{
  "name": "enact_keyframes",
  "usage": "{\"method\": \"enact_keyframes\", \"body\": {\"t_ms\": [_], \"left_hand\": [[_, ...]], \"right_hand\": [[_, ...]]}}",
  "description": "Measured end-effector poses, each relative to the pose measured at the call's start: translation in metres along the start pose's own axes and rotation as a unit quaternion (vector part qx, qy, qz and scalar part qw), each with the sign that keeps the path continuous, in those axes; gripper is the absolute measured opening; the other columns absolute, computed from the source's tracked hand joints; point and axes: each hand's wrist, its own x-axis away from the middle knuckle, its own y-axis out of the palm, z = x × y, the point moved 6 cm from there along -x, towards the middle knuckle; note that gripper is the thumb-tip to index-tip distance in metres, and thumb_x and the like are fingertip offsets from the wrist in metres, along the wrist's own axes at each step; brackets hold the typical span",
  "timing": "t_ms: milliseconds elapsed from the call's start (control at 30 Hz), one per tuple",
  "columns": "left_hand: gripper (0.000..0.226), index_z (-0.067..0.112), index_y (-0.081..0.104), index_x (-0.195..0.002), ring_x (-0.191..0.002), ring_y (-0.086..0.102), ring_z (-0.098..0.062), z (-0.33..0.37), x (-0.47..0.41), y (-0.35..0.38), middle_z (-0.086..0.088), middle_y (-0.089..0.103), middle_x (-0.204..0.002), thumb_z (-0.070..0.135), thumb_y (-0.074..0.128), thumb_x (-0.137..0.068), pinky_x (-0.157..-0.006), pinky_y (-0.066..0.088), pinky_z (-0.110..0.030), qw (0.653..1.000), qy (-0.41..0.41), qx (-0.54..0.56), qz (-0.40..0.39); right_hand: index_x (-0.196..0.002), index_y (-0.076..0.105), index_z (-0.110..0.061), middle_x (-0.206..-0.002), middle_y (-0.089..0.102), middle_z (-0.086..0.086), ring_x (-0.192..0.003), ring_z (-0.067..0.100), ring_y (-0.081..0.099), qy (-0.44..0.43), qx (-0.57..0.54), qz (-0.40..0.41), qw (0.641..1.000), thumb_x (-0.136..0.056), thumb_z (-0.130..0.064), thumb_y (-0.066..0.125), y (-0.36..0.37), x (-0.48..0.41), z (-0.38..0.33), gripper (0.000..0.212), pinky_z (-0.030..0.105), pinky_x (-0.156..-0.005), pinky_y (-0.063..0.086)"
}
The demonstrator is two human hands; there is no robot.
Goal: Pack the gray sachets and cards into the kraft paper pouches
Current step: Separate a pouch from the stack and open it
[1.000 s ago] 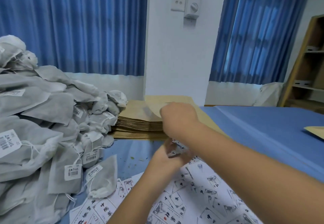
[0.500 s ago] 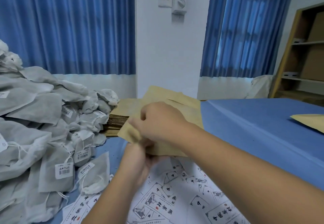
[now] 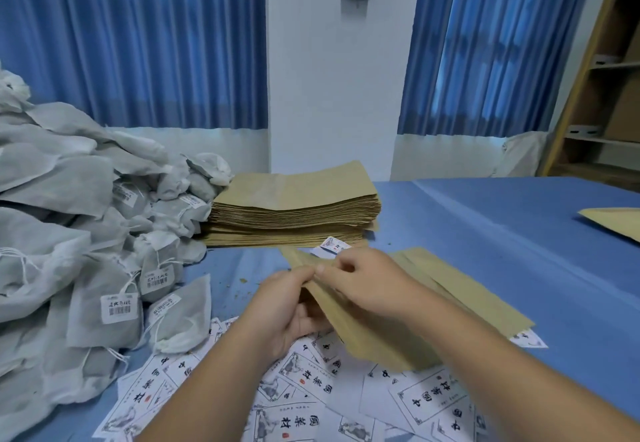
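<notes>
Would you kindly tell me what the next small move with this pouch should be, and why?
Probably push the card down into the kraft pouch: the left hand and right hand both pinch its mouth, and the card's end pokes out just past that edge, so it seems only partly in.

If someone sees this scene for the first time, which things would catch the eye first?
The big heap of gray sachets fills the left side of the blue table. Behind centre stands a neat stack of kraft pouches. In front of it, the left hand and right hand pinch one kraft pouch, above printed cards spread along the near edge.
</notes>
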Motion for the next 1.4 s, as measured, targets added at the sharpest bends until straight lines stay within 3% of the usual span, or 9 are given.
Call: {"method": "enact_keyframes", "body": {"t_ms": [100, 267, 400, 633, 767, 900, 1033, 1167, 1400], "left_hand": [[0.030, 0.002, 0.067, -0.102, -0.069, 0.072, -0.030, -0.001, 0.002, 0.000, -0.019, 0.072, -0.085, 0.026, 0.049, -0.097, -0.055, 0.057, -0.037, 0.999, -0.028, -0.012, -0.036], [0.031, -0.001, 0.060, -0.111, -0.079, 0.071, -0.032, 0.007, 0.006, 0.010, -0.018, 0.071, -0.094, 0.025, 0.057, -0.094, -0.067, 0.059, -0.041, 0.994, 0.019, -0.034, -0.098], [0.040, -0.001, 0.058, -0.111, -0.085, 0.071, -0.032, 0.011, 0.012, 0.018, -0.017, 0.072, -0.096, 0.026, 0.068, -0.083, -0.072, 0.059, -0.041, 0.991, 0.054, -0.041, -0.118], [0.028, 0.003, 0.070, -0.102, -0.093, 0.070, -0.033, 0.010, 0.013, 0.020, -0.022, 0.070, -0.104, 0.024, 0.064, -0.085, -0.072, 0.058, -0.033, 0.986, 0.074, -0.040, -0.144], [0.027, 0.001, 0.072, -0.098, -0.096, 0.070, -0.035, 0.009, 0.014, 0.023, -0.026, 0.069, -0.104, 0.022, 0.065, -0.083, -0.072, 0.058, -0.032, 0.987, 0.066, -0.029, -0.142], [0.030, -0.008, 0.065, -0.099, -0.092, 0.071, -0.036, 0.007, 0.016, 0.024, -0.027, 0.070, -0.097, 0.019, 0.067, -0.087, -0.076, 0.060, -0.037, 0.989, 0.072, -0.068, -0.109], [0.010, -0.003, 0.057, -0.090, -0.070, 0.073, -0.029, 0.011, 0.019, 0.025, -0.022, 0.072, -0.082, 0.006, 0.054, -0.094, -0.052, 0.055, -0.026, 0.992, 0.078, -0.083, -0.062], [0.007, 0.004, 0.053, -0.090, -0.083, 0.073, -0.032, 0.007, 0.018, 0.027, -0.023, 0.073, -0.088, 0.007, 0.050, -0.095, -0.067, 0.061, -0.036, 0.993, 0.064, -0.096, -0.036], [0.055, 0.008, 0.055, -0.092, -0.085, 0.073, -0.025, 0.003, 0.023, 0.038, -0.013, 0.075, -0.089, 0.051, 0.078, -0.068, -0.069, 0.060, -0.038, 0.988, 0.063, -0.098, -0.104]], "right_hand": [[-0.066, 0.050, -0.009, -0.062, 0.047, -0.003, -0.058, 0.012, 0.043, 0.043, -0.139, 0.017, 0.989, -0.088, -0.049, 0.058, 0.016, 0.007, 0.022, 0.046, 0.030, -0.061, 0.036], [-0.060, 0.057, -0.020, -0.052, 0.054, -0.009, -0.051, 0.008, 0.049, 0.078, -0.318, 0.003, 0.945, -0.091, -0.047, 0.056, 0.017, 0.013, 0.032, 0.041, 0.018, -0.054, 0.041], [-0.055, 0.060, -0.026, -0.056, 0.055, -0.009, -0.056, 0.009, 0.051, 0.078, -0.369, -0.009, 0.926, -0.088, -0.057, 0.053, 0.014, 0.012, 0.029, 0.046, 0.028, -0.066, 0.042], [-0.055, 0.053, -0.027, -0.056, 0.049, -0.011, -0.057, 0.009, 0.047, 0.056, -0.374, -0.046, 0.924, -0.063, -0.079, 0.057, 0.011, 0.016, 0.026, 0.053, 0.031, -0.070, 0.041], [-0.077, 0.055, -0.010, -0.059, 0.050, -0.009, -0.056, 0.008, 0.045, 0.044, -0.379, -0.048, 0.923, -0.059, -0.076, 0.064, 0.010, 0.017, 0.024, 0.069, 0.027, -0.066, 0.039], [-0.077, 0.050, -0.012, -0.065, 0.051, 0.001, -0.060, 0.012, 0.044, 0.035, -0.372, -0.048, 0.926, -0.061, -0.062, 0.071, 0.010, 0.019, 0.021, 0.057, 0.027, -0.064, 0.037], [-0.070, 0.057, -0.015, -0.064, 0.055, 0.001, -0.060, 0.014, 0.047, 0.035, -0.375, -0.063, 0.924, -0.080, -0.036, 0.070, 0.006, 0.018, 0.022, 0.026, 0.024, -0.061, 0.039], [-0.054, 0.051, -0.017, -0.053, 0.051, -0.001, -0.050, 0.010, 0.047, 0.004, -0.321, -0.023, 0.947, -0.088, -0.020, 0.064, -0.002, 0.018, 0.020, 0.036, 0.019, -0.052, 0.039], [-0.062, 0.047, 0.005, -0.053, 0.045, 0.005, -0.050, 0.013, 0.041, -0.040, -0.297, 0.037, 0.953, -0.087, -0.014, 0.062, -0.017, 0.023, 0.011, 0.035, 0.021, -0.048, 0.035]]}}
